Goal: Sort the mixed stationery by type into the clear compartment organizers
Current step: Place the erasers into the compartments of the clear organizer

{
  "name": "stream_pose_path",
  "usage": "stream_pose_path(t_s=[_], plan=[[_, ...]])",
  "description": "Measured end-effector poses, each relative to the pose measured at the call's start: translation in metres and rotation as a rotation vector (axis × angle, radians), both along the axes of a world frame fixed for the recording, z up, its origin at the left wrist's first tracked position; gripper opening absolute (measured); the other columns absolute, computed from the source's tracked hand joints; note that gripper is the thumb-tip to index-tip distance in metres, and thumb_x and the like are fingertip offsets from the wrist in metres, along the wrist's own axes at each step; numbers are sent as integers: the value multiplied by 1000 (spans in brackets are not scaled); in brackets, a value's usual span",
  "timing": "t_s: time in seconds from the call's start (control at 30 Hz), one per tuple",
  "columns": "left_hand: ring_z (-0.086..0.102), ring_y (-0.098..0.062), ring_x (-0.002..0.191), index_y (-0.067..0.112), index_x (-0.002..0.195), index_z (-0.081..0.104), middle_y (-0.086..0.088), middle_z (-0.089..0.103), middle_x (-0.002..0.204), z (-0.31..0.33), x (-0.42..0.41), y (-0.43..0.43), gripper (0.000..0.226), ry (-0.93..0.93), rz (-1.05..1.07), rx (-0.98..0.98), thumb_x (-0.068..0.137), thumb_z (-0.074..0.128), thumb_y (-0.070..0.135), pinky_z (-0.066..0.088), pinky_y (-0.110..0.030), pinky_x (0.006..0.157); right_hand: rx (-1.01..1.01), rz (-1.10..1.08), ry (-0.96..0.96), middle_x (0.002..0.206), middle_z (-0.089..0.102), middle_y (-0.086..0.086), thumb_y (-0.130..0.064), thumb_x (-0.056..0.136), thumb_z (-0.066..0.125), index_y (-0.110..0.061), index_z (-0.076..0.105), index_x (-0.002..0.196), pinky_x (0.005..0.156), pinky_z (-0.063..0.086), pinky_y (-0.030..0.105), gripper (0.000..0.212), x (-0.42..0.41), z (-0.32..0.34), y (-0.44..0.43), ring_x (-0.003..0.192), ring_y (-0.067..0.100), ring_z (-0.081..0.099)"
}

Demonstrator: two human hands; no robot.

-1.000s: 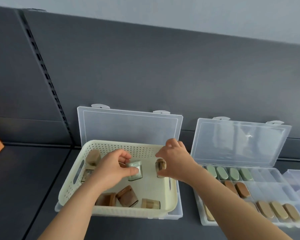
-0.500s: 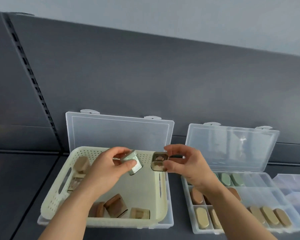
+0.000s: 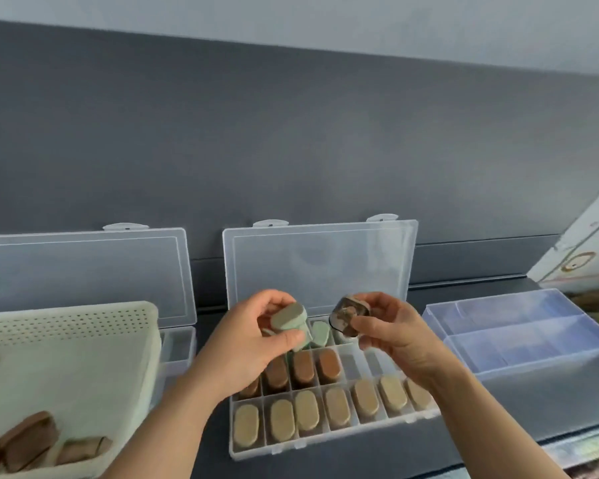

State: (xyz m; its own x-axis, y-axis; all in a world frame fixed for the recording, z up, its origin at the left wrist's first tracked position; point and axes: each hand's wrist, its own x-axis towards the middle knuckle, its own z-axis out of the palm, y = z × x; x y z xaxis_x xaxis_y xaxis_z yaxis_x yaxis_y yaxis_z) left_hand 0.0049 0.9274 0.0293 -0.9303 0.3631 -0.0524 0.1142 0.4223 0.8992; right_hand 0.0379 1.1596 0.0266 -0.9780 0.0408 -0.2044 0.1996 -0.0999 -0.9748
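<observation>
My left hand (image 3: 253, 335) grips a pale green oblong piece (image 3: 288, 320) above the clear compartment organizer (image 3: 325, 440). My right hand (image 3: 391, 335) pinches a dark brown, clear-sided piece (image 3: 346, 317) just to the right of it. Both are held over the organizer's back row, where other green pieces (image 3: 320, 333) lie. Its middle row holds brown pieces (image 3: 329, 364) and its front row beige pieces (image 3: 306, 411). Its lid (image 3: 320, 261) stands open against the wall.
A cream perforated basket (image 3: 83, 323) at the left holds a few brown pieces (image 3: 28, 440) and sits on another open clear organizer (image 3: 177, 347). An empty clear two-part box (image 3: 519, 330) lies to the right. A dark wall panel rises behind.
Both hands lifted their pieces out of the basket and carried them right, over the sorted organizer. The view has swung right, so the basket now lies at the left edge.
</observation>
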Motion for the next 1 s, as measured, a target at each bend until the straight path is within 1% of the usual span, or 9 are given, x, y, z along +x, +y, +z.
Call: stream_pose_path(t_s=[0.17,0.23,0.3,0.4,0.47,0.6,0.73,0.83,1.0], plan=[[52,13,94,47,105,57,30,56,101,-15,12,66,33,53,24,-89,82,72,29,43,-5,67,330,39,74,100,67,7,1,73,78,-17,58,111,75,56,29,46,8,-17,60,82,24,68],[55,10,87,43,100,58,24,61,93,-22,14,81,27,30,29,-92,83,70,26,46,-8,63,397,55,110,100,65,6,-1,72,79,-21,57,110,73,56,25,48,8,-25,75,79,24,66],[61,-6,80,39,97,58,18,63,91,-27,16,93,24,2,64,-83,83,69,23,53,-20,62,414,88,125,99,64,8,-2,72,79,-24,56,109,69,55,22,49,7,-31,86,72,21,63],[64,-10,83,35,94,53,24,66,98,-32,19,106,24,-32,111,-89,81,68,23,57,-36,72,423,138,119,95,62,6,-4,73,78,-26,56,110,67,54,26,48,6,-38,98,68,20,61],[64,-8,79,36,96,53,25,66,100,-34,21,112,24,-27,137,-77,83,66,21,55,-33,68,436,165,107,91,62,5,-6,74,77,-29,57,110,65,55,33,48,5,-41,104,65,26,60],[52,-4,53,43,98,60,12,64,93,-36,23,117,26,-70,142,-26,86,65,21,45,-21,50,416,200,78,95,65,6,-8,73,77,-33,60,105,69,56,41,44,0,-48,114,67,32,61],[67,-15,66,37,112,55,4,64,100,-33,23,117,40,-229,82,3,84,65,9,59,-34,67,456,241,58,105,62,3,-11,75,78,-33,59,111,69,57,35,47,-1,-52,120,78,31,66],[72,-18,80,32,121,50,4,64,107,-33,25,121,44,-271,49,32,89,59,3,59,-38,78,511,284,16,108,59,0,-15,77,78,-35,57,118,62,55,24,51,4,-53,126,71,23,64],[70,-12,84,36,117,49,12,67,105,-40,26,134,38,-214,14,5,87,67,24,59,-35,76,590,334,-27,104,61,-4,-15,82,72,-31,54,123,69,59,29,48,19,-54,143,69,21,66]])
